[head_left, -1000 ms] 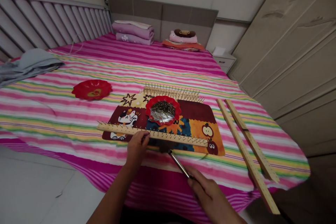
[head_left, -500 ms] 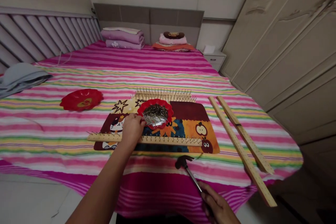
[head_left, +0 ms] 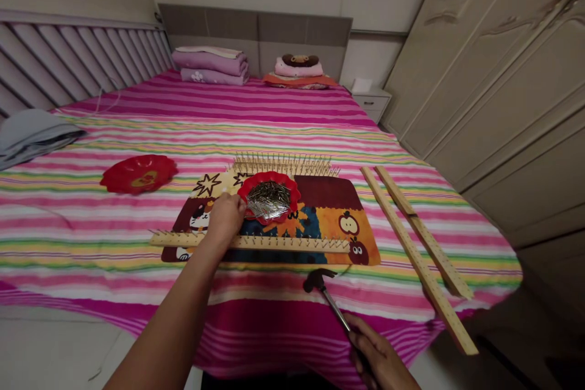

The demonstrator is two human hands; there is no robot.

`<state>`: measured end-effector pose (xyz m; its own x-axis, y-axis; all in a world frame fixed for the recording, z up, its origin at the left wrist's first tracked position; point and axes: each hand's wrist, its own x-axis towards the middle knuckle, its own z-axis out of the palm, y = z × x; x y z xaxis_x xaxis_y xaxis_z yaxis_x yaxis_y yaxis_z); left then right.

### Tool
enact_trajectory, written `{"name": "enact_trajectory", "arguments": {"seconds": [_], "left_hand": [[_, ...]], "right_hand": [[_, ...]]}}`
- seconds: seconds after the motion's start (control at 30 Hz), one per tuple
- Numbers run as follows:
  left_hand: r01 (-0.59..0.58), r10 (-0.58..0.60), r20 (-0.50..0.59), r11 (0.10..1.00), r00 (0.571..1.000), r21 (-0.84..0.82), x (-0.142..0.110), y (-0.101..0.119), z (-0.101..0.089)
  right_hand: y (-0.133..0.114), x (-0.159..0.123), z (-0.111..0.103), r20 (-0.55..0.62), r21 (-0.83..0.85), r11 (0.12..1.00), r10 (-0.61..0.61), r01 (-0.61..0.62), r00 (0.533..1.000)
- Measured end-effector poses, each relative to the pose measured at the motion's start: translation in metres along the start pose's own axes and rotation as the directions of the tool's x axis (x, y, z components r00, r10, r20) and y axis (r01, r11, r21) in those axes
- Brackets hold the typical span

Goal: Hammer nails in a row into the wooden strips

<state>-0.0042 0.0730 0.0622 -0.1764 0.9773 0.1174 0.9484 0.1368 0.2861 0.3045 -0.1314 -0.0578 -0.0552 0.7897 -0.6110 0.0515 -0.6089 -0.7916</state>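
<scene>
1. Here the nail-studded wooden strip lies across the patterned mat, left hand stretched over it, right hand on the near side.
2. Left fingers bend at the red bowl's rim; can't tell how closed, or whether they've got anything. Right fingers wrap the hammer handle.
3. That bowl's heaped with loose nails.
4. Scalloped edge, pale wood, shiny shaft, striped cloth beneath.

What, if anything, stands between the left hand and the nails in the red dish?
Only the red dish's left rim, close beside the left hand; nothing else visible blocks the way to the nails.
</scene>
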Motion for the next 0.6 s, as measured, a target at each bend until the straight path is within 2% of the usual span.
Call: {"name": "enact_trajectory", "arguments": {"seconds": [0.07,0.1,0.2,0.27,0.33,0.43,0.53,0.6], "left_hand": [[0.079,-0.078,0.014,0.971,0.997,-0.226,-0.008,-0.006,-0.006],[0.114,-0.111,0.03,0.928,0.993,-0.355,-0.013,-0.01,-0.008],[0.15,-0.126,0.086,0.706,0.988,-0.692,-0.031,-0.017,-0.011],[0.17,-0.123,0.122,0.535,0.985,-0.828,-0.043,-0.02,-0.011],[0.213,-0.158,0.164,0.377,0.974,-0.901,-0.055,-0.023,-0.011],[0.319,-0.223,0.275,0.19,0.935,-0.929,-0.071,-0.03,-0.015],[0.404,-0.204,0.388,0.044,0.899,-0.914,-0.085,-0.039,-0.02],[0.431,-0.161,0.427,-0.01,0.89,-0.902,-0.093,-0.045,-0.021]], "right_hand": [[-0.001,0.0,0.0,-0.005,-0.002,1.0,0.003,-0.003,1.0],[-0.002,0.0,0.0,0.0,-0.001,1.0,0.005,-0.005,1.0],[-0.003,-0.001,0.0,0.025,-0.001,1.0,0.021,-0.021,0.999],[-0.003,-0.001,0.0,0.036,0.003,1.0,0.031,-0.031,0.999],[-0.002,-0.001,-0.001,0.038,0.007,1.0,0.03,-0.03,0.999],[0.0,0.001,-0.002,0.033,-0.005,1.0,0.027,-0.027,0.999],[0.0,0.001,-0.002,0.024,-0.023,0.999,0.046,-0.046,0.999],[-0.001,0.001,-0.001,0.006,-0.028,0.998,0.049,-0.049,0.999]]}}
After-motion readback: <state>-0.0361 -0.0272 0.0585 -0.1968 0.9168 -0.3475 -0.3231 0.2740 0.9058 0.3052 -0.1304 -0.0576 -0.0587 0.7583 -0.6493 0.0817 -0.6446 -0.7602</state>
